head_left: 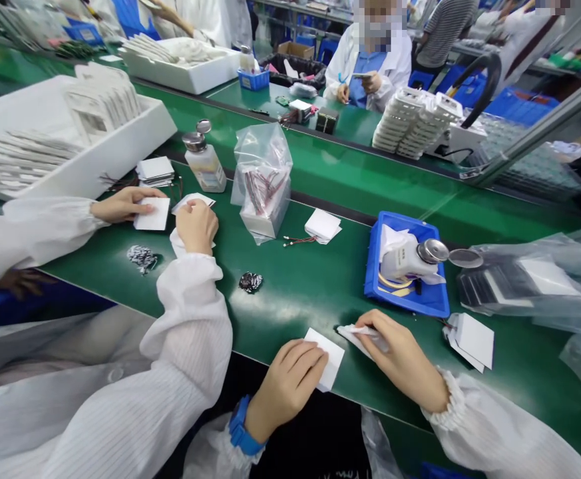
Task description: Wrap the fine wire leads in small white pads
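Observation:
My left hand (pixel 287 384), with a blue band at the wrist, grips a thin white square panel (pixel 331 359) at the near edge of the green table. Its fingers lie across the panel's top; the thumb is hidden. To the right, my right hand (pixel 402 356) pinches a folded white wipe (pixel 367 338) just above the tabletop. The wipe is apart from the panel. Beyond that hand stands a blue bin (pixel 407 306) with a pump bottle (pixel 410 259) leaning in it. A small stack of white panels (pixel 472 340) lies right of my right hand.
At my left, a co-worker's hands (pixel 197 225) hold a white panel (pixel 153 214) and a wipe. A bagged box (pixel 265 206), wired white panels (pixel 323 225) and a crumpled dark wad (pixel 250 282) lie mid-table. Plastic bags (pixel 534 276) lie right; a person sits opposite.

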Available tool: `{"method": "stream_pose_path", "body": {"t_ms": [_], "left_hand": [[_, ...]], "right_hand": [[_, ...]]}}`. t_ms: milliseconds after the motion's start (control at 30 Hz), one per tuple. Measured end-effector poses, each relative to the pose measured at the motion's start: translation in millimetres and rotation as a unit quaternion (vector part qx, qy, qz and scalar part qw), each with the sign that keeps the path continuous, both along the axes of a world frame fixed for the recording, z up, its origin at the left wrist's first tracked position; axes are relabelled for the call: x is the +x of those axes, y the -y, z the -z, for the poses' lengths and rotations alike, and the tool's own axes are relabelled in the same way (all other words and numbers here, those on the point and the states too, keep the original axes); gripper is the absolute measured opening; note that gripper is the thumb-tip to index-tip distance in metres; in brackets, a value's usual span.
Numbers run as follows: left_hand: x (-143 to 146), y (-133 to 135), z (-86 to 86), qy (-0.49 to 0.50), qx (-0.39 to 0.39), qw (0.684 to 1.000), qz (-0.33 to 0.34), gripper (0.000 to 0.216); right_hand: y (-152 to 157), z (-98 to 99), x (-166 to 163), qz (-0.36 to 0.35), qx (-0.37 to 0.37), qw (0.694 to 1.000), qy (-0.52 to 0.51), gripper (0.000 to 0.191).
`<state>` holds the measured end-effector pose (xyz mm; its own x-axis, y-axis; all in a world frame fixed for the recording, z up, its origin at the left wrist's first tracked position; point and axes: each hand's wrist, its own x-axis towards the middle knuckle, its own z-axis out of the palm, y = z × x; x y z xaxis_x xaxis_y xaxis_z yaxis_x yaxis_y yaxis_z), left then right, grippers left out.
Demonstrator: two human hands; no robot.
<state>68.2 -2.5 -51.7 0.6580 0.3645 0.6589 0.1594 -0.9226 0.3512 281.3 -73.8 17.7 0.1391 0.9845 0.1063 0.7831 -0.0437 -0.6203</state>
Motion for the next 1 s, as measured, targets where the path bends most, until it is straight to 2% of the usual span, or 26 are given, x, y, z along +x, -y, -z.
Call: {"method": "stream_pose_path", "body": {"t_ms": [100,167,200,267,367,467,533,600,733,1000], "left_hand": [[-4.4,2.9,-1.8,-0.017,-0.019,1.000,-0.015,0.037],[-7.9,4.1,-3.3,-0.022,-0.023,0.999,-0.015,0.038],[-9.7,4.4,-3.5,-0.022,-0.021,0.999,-0.014,0.038],[-13.4,4.4,-2.8,-0.027,-0.014,0.999,-0.011,0.037],[-18.7,3.9,0.2,-0.038,-0.015,0.999,-0.004,0.030],[-22.4,4.2,3.4,-0.024,-0.030,0.999,0.002,0.022],[-23.3,5.2,5.0,-0.003,-0.036,0.999,-0.001,0.018],[-23.4,6.4,6.1,0.015,-0.039,0.999,-0.012,0.018],[-22.9,7.3,5.8,0.019,-0.048,0.998,-0.026,0.017],[-22.1,6.3,2.7,0.025,-0.057,0.998,-0.021,0.013]], "right_hand": [[-4.9,7.0,-1.4,-0.018,0.091,0.993,0.071,0.018],[-11.4,14.7,-2.6,-0.059,0.156,0.978,0.124,0.026],[-15.5,18.8,-4.0,-0.080,0.166,0.973,0.140,0.027],[-24.0,26.2,-8.5,-0.100,0.136,0.977,0.131,0.024],[-32.8,31.5,-16.7,-0.067,0.049,0.996,0.031,0.018],[-35.2,27.6,-19.8,-0.045,0.011,0.998,-0.044,0.012],[-35.9,22.1,-18.6,-0.066,0.002,0.996,-0.061,0.006],[-37.4,17.0,-17.4,-0.085,-0.009,0.994,-0.075,0.008],[-42.1,13.0,-24.2,-0.080,0.005,0.993,-0.086,0.008],[-48.1,25.3,-49.8,-0.214,0.016,0.977,-0.011,0.011]]}}
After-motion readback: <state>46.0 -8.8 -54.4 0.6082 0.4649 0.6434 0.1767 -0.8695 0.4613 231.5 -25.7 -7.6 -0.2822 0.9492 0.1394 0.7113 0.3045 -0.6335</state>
